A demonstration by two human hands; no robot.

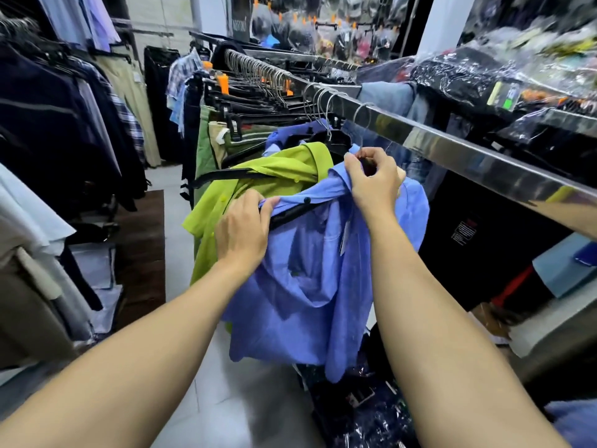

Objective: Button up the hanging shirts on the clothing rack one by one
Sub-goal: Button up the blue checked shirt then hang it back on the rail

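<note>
Garments (pixel 64 124), dark, plaid and beige, hang along the left wall. Right of them, one lime-green shirt (pixel 258 176) hangs on a black hanger from the steel rail (pixel 452 140), with two buttons showing on its front. The left hand (pixel 242 234) sits just beside it, fingers curled over the shoulder edge of the one blue shirt (pixel 310 270) and the black hanger arm (pixel 290 215) under that cloth; one dark button lies just past its fingertips. The blue shirt hangs between the two forearms, crumpled, front still open. The right hand (pixel 374 182) is higher, at the collar, thumb and fingers pinching the fabric at the hanger's neck, directly under the rail. Plastic-wrapped dark clothes (pixel 484 76) are piled on the far right, behind the rail.
</note>
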